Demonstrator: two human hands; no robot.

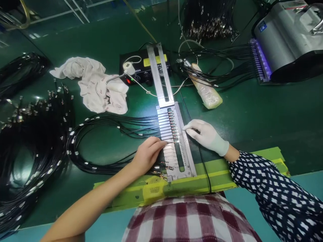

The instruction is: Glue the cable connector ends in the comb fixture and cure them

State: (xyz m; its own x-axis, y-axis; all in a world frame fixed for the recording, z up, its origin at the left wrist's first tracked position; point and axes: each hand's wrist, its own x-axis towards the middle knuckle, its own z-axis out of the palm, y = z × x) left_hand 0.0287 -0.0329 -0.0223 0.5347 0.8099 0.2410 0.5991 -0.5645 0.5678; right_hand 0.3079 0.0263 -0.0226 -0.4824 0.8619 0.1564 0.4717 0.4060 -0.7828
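Around a metal fixture [170,153] on the green worktop [252,117], I see coiled black cables [72,144] at nine o'clock, white cloth [91,87] at ten, a silver machine [282,43] at two.

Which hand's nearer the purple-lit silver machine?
Right. The gloved right hand is at the right edge of the slotted metal fixture, below and left of the silver machine; the bare left hand is farther off, at the fixture's left edge.

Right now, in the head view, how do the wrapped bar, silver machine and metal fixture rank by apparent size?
1. Silver machine, cut off by the frame edge
2. Metal fixture
3. Wrapped bar
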